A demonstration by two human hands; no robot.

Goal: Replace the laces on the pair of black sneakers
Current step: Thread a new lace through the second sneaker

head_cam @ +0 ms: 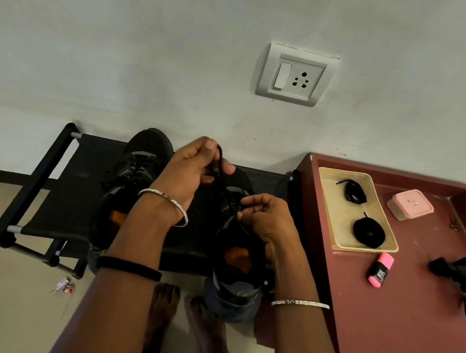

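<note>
The right sneaker sits at six o'clock on a black rack. Its lace runs up to the left hand, which grips it, while the right hand pinches it at the eyelets. This is likely an early stage: the left sneaker at ten o'clock looks laced, and two coiled laces wait in a tray at three o'clock on a maroon table. Behind is a pale wall with a socket, and below a tiled floor.

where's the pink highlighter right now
Head view, right side: the pink highlighter lies on the maroon table, just in front of the beige tray, on its near side.
</note>
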